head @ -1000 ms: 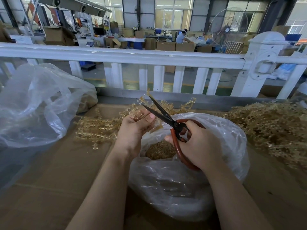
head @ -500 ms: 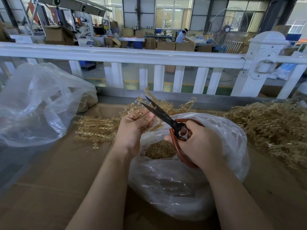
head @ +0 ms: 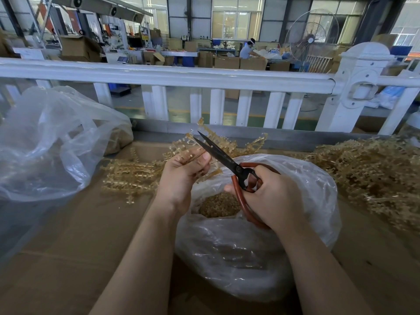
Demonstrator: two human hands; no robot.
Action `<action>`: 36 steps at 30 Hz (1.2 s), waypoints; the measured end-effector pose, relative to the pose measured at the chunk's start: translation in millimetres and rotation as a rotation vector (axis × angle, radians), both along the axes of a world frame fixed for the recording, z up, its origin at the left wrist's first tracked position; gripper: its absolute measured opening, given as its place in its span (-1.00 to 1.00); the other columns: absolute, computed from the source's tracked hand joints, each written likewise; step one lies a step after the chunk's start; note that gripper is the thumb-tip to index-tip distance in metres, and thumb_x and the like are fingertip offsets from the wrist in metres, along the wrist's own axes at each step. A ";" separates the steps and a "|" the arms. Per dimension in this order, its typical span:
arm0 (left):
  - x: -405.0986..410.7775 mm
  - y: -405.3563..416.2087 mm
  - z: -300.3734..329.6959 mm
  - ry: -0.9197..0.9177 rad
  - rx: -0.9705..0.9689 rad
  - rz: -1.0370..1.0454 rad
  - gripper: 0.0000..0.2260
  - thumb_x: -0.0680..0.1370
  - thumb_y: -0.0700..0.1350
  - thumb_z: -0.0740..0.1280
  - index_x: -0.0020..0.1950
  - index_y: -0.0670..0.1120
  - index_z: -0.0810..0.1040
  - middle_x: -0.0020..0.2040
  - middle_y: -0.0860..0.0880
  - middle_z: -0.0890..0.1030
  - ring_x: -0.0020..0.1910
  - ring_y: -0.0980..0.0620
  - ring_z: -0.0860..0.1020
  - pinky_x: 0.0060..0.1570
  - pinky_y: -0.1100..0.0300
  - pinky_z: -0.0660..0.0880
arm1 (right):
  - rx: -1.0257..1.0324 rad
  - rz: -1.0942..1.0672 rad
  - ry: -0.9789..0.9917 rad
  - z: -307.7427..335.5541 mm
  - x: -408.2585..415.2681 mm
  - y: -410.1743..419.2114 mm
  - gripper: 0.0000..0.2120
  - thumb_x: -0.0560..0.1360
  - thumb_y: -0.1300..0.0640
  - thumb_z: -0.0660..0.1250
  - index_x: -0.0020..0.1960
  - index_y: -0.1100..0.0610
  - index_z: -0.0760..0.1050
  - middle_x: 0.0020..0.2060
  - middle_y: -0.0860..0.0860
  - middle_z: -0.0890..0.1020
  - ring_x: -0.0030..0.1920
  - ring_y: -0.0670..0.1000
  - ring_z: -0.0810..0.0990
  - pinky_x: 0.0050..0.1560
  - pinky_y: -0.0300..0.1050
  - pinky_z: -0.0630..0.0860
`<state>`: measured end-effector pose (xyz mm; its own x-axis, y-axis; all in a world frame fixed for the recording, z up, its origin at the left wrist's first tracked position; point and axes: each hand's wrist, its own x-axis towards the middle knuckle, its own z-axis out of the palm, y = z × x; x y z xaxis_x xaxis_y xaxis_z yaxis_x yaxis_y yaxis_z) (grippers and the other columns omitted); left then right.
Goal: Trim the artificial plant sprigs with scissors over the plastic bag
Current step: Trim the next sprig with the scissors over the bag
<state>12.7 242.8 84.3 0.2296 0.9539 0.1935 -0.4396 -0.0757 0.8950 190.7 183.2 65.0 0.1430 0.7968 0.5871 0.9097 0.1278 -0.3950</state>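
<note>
I am seeing the scissors (head: 223,159) blades closing since a second ago, my right hand (head: 270,197) squeezing the handles while my left hand (head: 184,171) is gripping the sprig (head: 193,153) over the plastic bag (head: 295,189), so another snip is landing.

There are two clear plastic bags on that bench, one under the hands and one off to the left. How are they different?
The bag under the hands stands with its mouth open upward, showing a heap of small golden trimmings inside; the left bag lies slumped and crumpled on its side. The middle bag looks rounded and full; the left one looks mostly slack, with golden material only at its far end. Both are clear plastic, resting on the cardboard surface.
</note>
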 end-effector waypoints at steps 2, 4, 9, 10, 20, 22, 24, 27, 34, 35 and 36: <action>-0.4 -0.4 0.1 -0.001 -0.002 0.004 -0.87 0.38 -0.19 0.45 -0.10 -0.14 0.61 -0.18 -0.06 0.56 -0.22 0.05 0.48 -0.03 0.20 0.51 | 0.025 0.008 -0.007 -0.5 0.2 0.7 -0.19 0.27 -0.69 -0.04 -0.24 0.03 0.51 -0.40 -0.15 0.56 -0.38 -0.12 0.55 -0.31 -0.13 0.58; 0.0 -0.5 0.6 -0.005 -0.009 0.004 -0.88 0.39 -0.19 0.44 -0.10 -0.14 0.60 -0.17 -0.07 0.55 -0.20 0.03 0.48 0.00 0.16 0.50 | 0.045 0.012 -0.010 -1.1 1.0 0.9 -0.20 0.29 -0.69 -0.05 -0.27 0.03 0.49 -0.42 -0.15 0.55 -0.40 -0.12 0.53 -0.34 -0.14 0.57; -0.4 -2.3 2.5 -0.011 -0.012 0.000 -0.92 0.39 -0.20 0.43 -0.16 -0.12 0.58 -0.21 -0.06 0.53 -0.19 0.01 0.48 0.08 0.09 0.47 | 0.026 0.013 0.020 -2.4 0.0 1.9 -0.25 0.27 -0.68 -0.01 -0.26 -0.01 0.49 -0.42 -0.17 0.54 -0.40 -0.14 0.53 -0.34 -0.22 0.55; -0.4 -2.2 2.7 -0.012 -0.008 -0.004 -0.92 0.40 -0.20 0.43 -0.16 -0.12 0.57 -0.22 -0.06 0.53 -0.20 0.02 0.48 0.06 0.11 0.48 | 0.021 0.025 0.027 -2.6 0.0 2.0 -0.26 0.27 -0.67 0.02 -0.25 -0.01 0.50 -0.41 -0.19 0.54 -0.38 -0.16 0.53 -0.33 -0.28 0.53; 2.9 -3.3 0.6 0.069 -0.030 -0.053 -0.94 0.51 -0.31 0.38 -0.15 -0.19 0.57 -0.25 -0.12 0.61 -0.28 0.01 0.56 -0.16 0.20 0.55 | -0.040 0.248 0.414 2.4 -11.0 -1.2 -0.56 0.26 -0.54 0.28 -0.18 -0.19 0.54 -0.27 -0.31 0.65 -0.20 -0.27 0.62 -0.26 -0.45 0.48; 6.4 -4.8 0.2 0.121 -0.025 -0.079 -0.91 0.51 -0.34 0.39 -0.16 -0.19 0.58 -0.27 -0.11 0.64 -0.27 0.00 0.58 -0.11 0.17 0.54 | -0.057 0.272 0.486 2.7 -11.9 -1.0 -0.58 0.29 -0.47 0.37 -0.17 -0.14 0.59 -0.29 -0.24 0.67 -0.26 -0.19 0.65 -0.29 -0.36 0.53; 8.8 -6.3 0.8 0.156 -0.007 -0.102 -0.91 0.50 -0.35 0.40 -0.16 -0.19 0.58 -0.32 -0.07 0.65 -0.34 0.06 0.58 -0.19 0.25 0.52 | -0.066 0.300 0.553 1.8 -10.9 0.4 -0.74 0.37 -0.30 0.45 -0.16 -0.12 0.61 -0.32 -0.18 0.68 -0.28 -0.16 0.66 -0.29 -0.31 0.56; 9.6 -6.5 0.9 0.176 -0.007 -0.091 -0.94 0.49 -0.35 0.41 -0.14 -0.21 0.59 -0.34 -0.03 0.65 -0.35 0.09 0.57 -0.25 0.30 0.49 | -0.046 0.344 0.607 0.6 -7.5 2.5 -0.85 0.49 0.05 0.49 -0.18 -0.14 0.58 -0.34 -0.27 0.66 -0.27 -0.25 0.64 -0.27 -0.43 0.48; 9.9 -7.0 1.0 0.202 -0.032 -0.081 -0.97 0.39 -0.14 0.50 -0.22 -0.06 0.68 -0.25 -0.05 0.67 -0.29 0.11 0.57 -0.23 0.29 0.50 | 0.016 0.298 0.587 -1.2 -7.4 4.8 -0.79 0.51 0.15 0.46 -0.17 -0.14 0.55 -0.32 -0.25 0.66 -0.27 -0.23 0.64 -0.27 -0.42 0.50; 9.3 -6.6 0.9 0.178 -0.035 -0.077 -0.94 0.38 -0.10 0.49 -0.22 -0.06 0.68 -0.24 -0.06 0.68 -0.29 0.11 0.58 -0.24 0.30 0.51 | 0.030 0.291 0.590 -0.9 -7.9 4.8 -0.78 0.51 0.15 0.47 -0.18 -0.14 0.55 -0.29 -0.23 0.68 -0.26 -0.22 0.65 -0.26 -0.40 0.51; 8.7 -5.8 0.5 0.161 -0.038 -0.066 -0.92 0.39 -0.08 0.48 -0.20 -0.08 0.69 -0.24 -0.06 0.68 -0.29 0.11 0.58 -0.25 0.30 0.52 | 0.038 0.284 0.594 -0.8 -8.1 5.0 -0.79 0.50 0.14 0.47 -0.18 -0.15 0.55 -0.27 -0.22 0.68 -0.25 -0.21 0.65 -0.25 -0.39 0.52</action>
<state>21.4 237.0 84.8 0.3175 0.9414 0.1136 -0.2937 -0.0162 0.9558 182.6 188.2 64.2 0.2386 0.8318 0.5012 0.4672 0.3541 -0.8102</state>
